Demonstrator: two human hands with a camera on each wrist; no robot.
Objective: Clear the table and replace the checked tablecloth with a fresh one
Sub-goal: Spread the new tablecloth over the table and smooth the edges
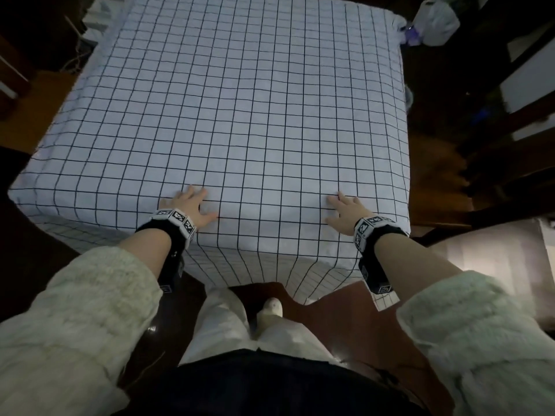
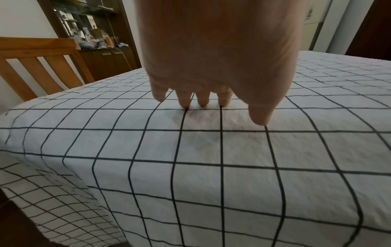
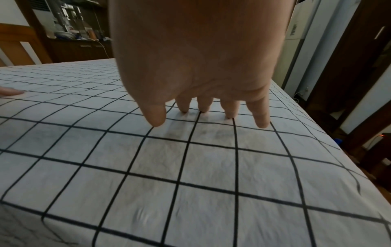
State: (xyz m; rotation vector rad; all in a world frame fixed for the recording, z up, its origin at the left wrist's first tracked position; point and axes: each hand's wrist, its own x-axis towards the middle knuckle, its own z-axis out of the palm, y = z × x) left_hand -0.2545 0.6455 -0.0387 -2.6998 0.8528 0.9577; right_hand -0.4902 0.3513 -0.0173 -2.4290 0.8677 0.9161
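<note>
both hands – the left hand (image 1: 187, 207) and right hand (image 1: 345, 213) – rest flat, fingers spread, near the six o'clock edge of the checked tablecloth (image 1: 240, 109), which stretches away toward twelve o'clock.

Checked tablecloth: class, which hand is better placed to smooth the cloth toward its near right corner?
Right. The right hand lies flat on the checked tablecloth nearer that corner; the left hand rests flat further left.
</note>
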